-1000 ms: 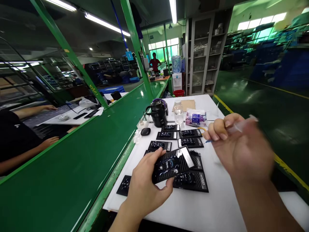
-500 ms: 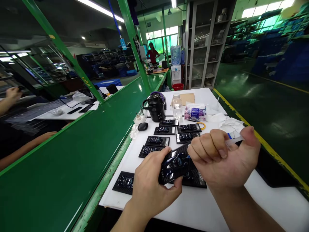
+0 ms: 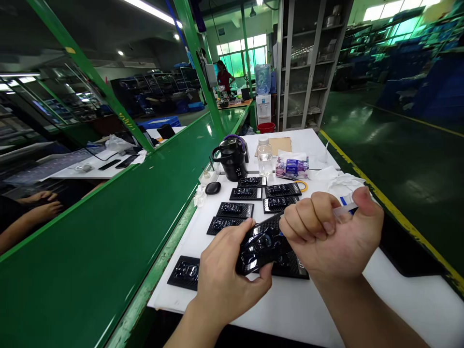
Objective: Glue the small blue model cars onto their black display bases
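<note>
My left hand grips a black plate bearing a glossy dark model car, tilted up above the table, thumb and fingers on its edges. My right hand is closed round a slim translucent plastic tube, its thumb against the outer end. The tube's other end is hidden behind the fist, close to the car. Beneath the hands lies another car plate, partly covered. To the left rests a further car plate, and several similar ones lie behind in two columns.
A black jug, a clear bottle and a tissue pack stand at the back. A black oval case sits left, crumpled tissues right. A green partition borders the table; another person's hands are beyond it.
My hands keep their grips on the plate and tube, with only a slight shift as the view moves. Beyond the partition, the other person's raised hand has come down.
</note>
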Demonstrator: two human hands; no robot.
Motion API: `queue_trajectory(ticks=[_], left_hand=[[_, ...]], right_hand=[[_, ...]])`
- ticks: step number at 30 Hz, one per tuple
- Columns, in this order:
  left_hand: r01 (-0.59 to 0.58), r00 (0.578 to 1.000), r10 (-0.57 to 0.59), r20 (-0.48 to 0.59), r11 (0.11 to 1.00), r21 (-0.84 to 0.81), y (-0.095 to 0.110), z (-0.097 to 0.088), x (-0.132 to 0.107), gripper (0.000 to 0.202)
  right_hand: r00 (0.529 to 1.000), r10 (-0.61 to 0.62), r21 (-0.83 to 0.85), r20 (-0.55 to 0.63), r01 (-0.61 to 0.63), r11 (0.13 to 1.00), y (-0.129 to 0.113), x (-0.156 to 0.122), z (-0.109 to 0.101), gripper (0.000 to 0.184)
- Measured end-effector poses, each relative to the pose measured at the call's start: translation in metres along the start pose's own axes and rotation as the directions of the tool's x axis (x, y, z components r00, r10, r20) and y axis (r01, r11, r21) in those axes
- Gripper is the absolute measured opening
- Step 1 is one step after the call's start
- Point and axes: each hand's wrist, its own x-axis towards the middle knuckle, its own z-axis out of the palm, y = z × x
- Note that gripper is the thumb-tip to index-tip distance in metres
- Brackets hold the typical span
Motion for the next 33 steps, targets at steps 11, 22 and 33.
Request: queue_trajectory(ticks=[11,22,33], left_hand=[[0.006,1.0,-0.006,-0.011,1.0,0.006,-0.001,0.002,-0.0026,0.071],[-0.007,1.0,0.007,-0.018,1.0,0.001,-0.0013,0.0028,-0.0012,0.067],[0.005,1.0,-0.005,-0.022,1.0,0.001,-0.0021,0.0031,-0.0039,0.067]], right_hand=[[1.0,-0.005,-0.052,-0.013,0.004,0.999,0.0007,0.0005,0.0001,0.068],[0.999,-0.028,-0.016,-0.031,0.028,0.999,0.0045,0.0017,-0.0008,0.07],[1.0,-0.025,-0.058,-0.011,0.025,0.998,0.0042,0.0019,-0.004,0.071]])
